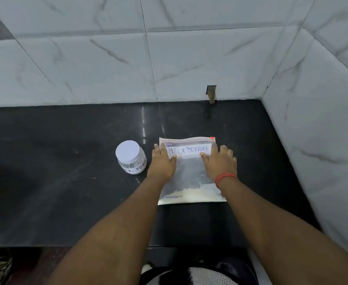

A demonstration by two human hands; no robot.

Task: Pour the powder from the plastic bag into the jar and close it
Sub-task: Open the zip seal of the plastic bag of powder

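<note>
Clear zip-lock plastic bag [190, 173] labelled "MILK POWDER" lies flat on the black bench [66, 182], white powder [191, 191] inside. Left hand [162, 163] and right hand [220, 162] press it, fingers straight. White-lidded clear jar [131, 157] stands closed just beside.

Counter [66, 182]: black polished stone, glossy, streaked with reflections of the wall behind it.
Wall tiles [86, 68] behind the counter: white, grey-veined marble look, smooth, soft sheen.
Bag [189, 171] on the counter: thin clear plastic, slightly crinkled, shiny; zip strip along its far edge; white paper label [189, 150] with handwritten ink.
Powder [191, 191] at the bag's near end: off-white, fine, matt.
Jar [131, 157] just left of the bag: clear smooth plastic; lid [127, 150] white, matt.
Wrist thread [223, 178] over the bag: red cloth cord.
</note>
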